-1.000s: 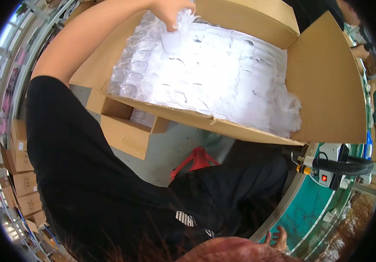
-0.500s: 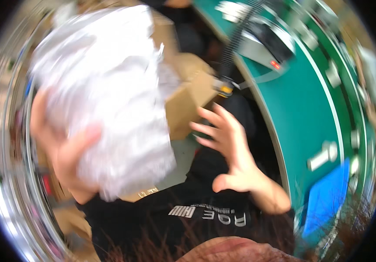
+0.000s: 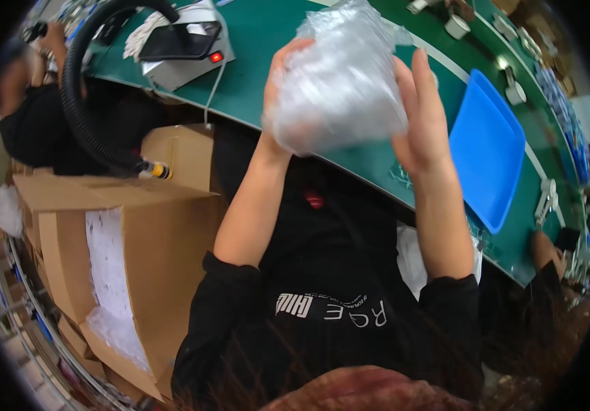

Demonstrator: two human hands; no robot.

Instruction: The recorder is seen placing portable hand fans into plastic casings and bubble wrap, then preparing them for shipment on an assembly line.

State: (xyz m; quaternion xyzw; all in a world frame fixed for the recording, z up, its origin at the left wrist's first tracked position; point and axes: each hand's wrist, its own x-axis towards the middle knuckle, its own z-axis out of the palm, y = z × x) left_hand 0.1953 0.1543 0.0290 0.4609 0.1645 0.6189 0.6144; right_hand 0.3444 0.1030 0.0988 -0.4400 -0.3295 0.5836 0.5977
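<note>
Centrally, clear plastic bundle: we hold it up over the green surface.
Left hand: our fingers clamp its left side, partly hidden.
Right hand: our fingers press its right side.
Blue tray: on the surface, to our right.

Motion blur obscures the surface of the clear plastic bundle; from here, its contents cannot be identified. The bundle conceals part of the left hand. The front wall of the cardboard box hides part of the white layer inside. Below the near edge of the counter, a red item is mostly hidden; its kind cannot be determined.
</note>
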